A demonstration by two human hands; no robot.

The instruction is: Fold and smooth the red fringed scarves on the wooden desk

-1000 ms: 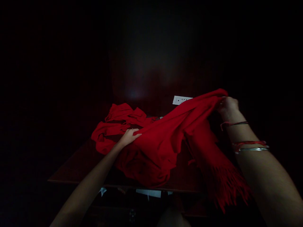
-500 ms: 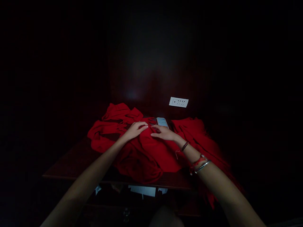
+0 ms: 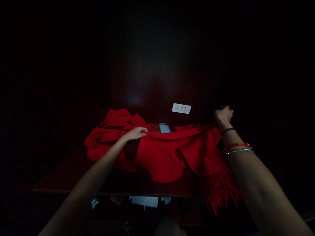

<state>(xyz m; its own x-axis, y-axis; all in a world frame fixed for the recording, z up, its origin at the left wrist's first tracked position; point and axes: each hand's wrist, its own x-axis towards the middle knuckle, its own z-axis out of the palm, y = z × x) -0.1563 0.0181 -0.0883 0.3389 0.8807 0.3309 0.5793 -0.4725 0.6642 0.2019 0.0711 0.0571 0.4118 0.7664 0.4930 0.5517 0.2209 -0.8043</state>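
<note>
Toward three o'clock, a thin dark cord is circling the right wrist; toward four, a red thread bracelet is looping beside a shiny, slim silver bangle. Toward eight o'clock, the left forearm is showing bare.

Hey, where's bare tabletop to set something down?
On the tabletop, bare wood shows front left, between left arm, red cloth and front edge; a narrower strip lies mid-front, before the cloth. Crowded: the back, with cloth beside a pale blurred item, and the right, with fringe.
</note>
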